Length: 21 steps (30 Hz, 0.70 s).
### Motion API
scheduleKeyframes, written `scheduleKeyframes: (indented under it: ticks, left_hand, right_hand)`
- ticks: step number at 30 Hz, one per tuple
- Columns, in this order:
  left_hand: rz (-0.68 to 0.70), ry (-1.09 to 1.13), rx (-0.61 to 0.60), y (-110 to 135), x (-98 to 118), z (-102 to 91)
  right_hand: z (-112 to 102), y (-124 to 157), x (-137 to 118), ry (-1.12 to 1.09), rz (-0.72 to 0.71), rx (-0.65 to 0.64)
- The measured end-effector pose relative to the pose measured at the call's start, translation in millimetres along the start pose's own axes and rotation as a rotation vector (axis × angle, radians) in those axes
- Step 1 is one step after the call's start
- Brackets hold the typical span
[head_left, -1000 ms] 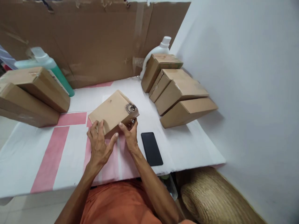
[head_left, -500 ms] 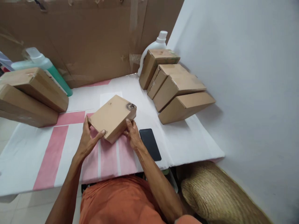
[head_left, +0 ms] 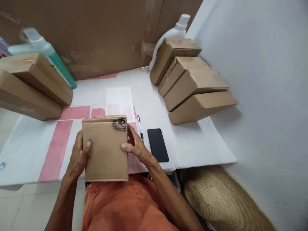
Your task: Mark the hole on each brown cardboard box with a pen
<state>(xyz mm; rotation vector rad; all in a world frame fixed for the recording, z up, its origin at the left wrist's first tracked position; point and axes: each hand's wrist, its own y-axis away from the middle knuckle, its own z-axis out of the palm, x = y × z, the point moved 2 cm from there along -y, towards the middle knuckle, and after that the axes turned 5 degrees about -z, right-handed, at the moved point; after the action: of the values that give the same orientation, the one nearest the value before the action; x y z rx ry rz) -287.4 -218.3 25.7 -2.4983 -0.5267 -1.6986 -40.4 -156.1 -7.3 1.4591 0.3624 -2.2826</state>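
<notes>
I hold a flat brown cardboard box (head_left: 106, 149) with both hands, lifted off the table and close to my body, its broad face toward me. A black scribble marks its top right corner. My left hand (head_left: 78, 155) grips its left edge, thumb on the face. My right hand (head_left: 134, 146) grips its right edge, thumb on the face as well. A pen (head_left: 140, 128) lies on the table just beyond my right hand.
A black phone (head_left: 158, 145) lies right of the pen. Several brown boxes (head_left: 192, 86) lean in a row at the right, two more boxes (head_left: 31, 86) at the left. A green bottle (head_left: 43, 51), a white bottle (head_left: 175, 30), a cardboard backdrop and a woven basket (head_left: 216, 195) surround the white-and-pink table (head_left: 204, 144).
The box has been lifted from the table, turned square to me and drawn toward my body. The pen under it is uncovered.
</notes>
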Motion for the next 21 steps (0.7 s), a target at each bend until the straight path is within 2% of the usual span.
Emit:
scheduleKeyframes:
  ticks: [4, 6, 8, 12, 17, 19, 21]
  left_hand:
    - [-0.068, 0.2, -0.154, 1.0, -5.3, 0.9]
    - [-0.094, 0.218, -0.161, 5.7, -7.2, -0.2]
    - [-0.116, 0.156, -0.126, 12.7, -7.2, -1.6]
    - [-0.088, 0.055, -0.038, 30.3, -4.3, -4.2]
    - [-0.113, -0.005, 0.032, 48.4, 2.2, -10.3]
    - [-0.036, -0.122, 0.155, 52.0, 13.9, -14.5]
    - [0.13, -0.272, 0.275, 53.0, 30.9, -16.8]
  right_hand:
    - [2.1, 16.2, -6.2, 0.072, -0.003, -0.084]
    - [1.3, 20.9, -14.0, 0.111, 0.024, -0.115]
    - [3.1, 22.2, -21.8, 0.113, 0.053, -0.087]
    - [16.3, 17.7, -30.4, 0.036, 0.06, 0.085]
    - [34.2, 12.4, -33.4, 0.104, 0.051, 0.148]
    - [41.0, 12.9, -34.0, 0.176, 0.087, 0.176]
    - [50.4, 15.3, -33.3, 0.267, 0.157, 0.17]
